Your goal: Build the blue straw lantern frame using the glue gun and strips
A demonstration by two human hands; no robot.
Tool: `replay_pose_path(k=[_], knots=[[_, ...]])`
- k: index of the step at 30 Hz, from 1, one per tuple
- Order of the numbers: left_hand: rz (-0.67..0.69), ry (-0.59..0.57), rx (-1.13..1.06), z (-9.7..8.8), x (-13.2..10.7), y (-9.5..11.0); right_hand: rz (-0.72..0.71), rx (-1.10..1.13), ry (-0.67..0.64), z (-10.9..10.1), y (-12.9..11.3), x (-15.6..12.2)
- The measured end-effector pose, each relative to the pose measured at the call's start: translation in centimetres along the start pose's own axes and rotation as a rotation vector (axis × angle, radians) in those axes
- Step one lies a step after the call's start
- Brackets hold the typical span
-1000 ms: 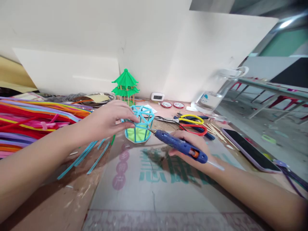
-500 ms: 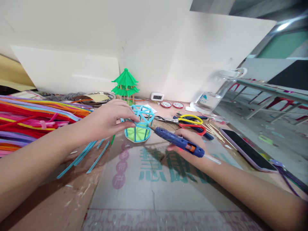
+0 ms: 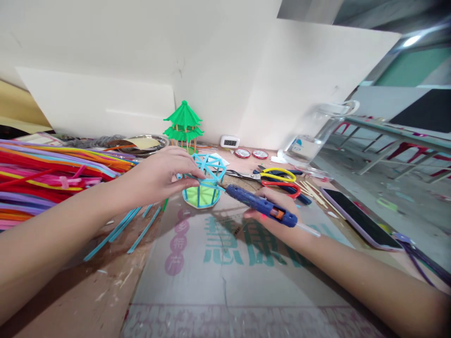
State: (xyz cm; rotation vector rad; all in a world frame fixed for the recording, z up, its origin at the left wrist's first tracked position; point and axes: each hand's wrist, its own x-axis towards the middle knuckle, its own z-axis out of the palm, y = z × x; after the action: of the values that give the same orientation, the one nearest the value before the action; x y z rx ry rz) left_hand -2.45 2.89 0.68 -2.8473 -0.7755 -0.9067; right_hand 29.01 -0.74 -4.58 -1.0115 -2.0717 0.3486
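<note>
Little had changed: the left hand (image 3: 172,169) pinched the light-blue stick frame (image 3: 213,177) before the green tiered pagoda (image 3: 185,121), while the right hand (image 3: 283,199), gripping the dark-blue plastic glue gun (image 3: 250,198), kept its nozzle (image 3: 221,186) there, so joining seemed unfinished.

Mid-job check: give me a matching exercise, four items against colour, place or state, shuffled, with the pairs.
1. Glue gun
2. Blue frame
3. Phone
4. Scissors

A. Yellow and red handles
B. At the left hand's fingertips
C. Lying flat, screen dark
D. Held in the right hand

Pairs: 1-D, 2-B, 3-C, 4-A
</note>
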Motion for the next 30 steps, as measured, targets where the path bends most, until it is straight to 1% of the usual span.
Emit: replay_pose_path(k=[6,17,26,30], knots=[[0.006,-0.004,-0.005,0.01,0.03,0.01,-0.029,-0.005,0.018,0.10,0.23,0.01],[-0.019,-0.020,0.001,-0.08,-0.02,0.10,0.014,-0.031,0.012,0.26,0.81,-0.27],[-0.008,-0.016,-0.014,-0.11,0.07,0.13,-0.036,-0.027,0.036,0.29,0.94,-0.25],[-0.005,-0.021,-0.003,-0.11,0.05,0.00,-0.014,-0.036,0.032,0.29,0.99,-0.32]])
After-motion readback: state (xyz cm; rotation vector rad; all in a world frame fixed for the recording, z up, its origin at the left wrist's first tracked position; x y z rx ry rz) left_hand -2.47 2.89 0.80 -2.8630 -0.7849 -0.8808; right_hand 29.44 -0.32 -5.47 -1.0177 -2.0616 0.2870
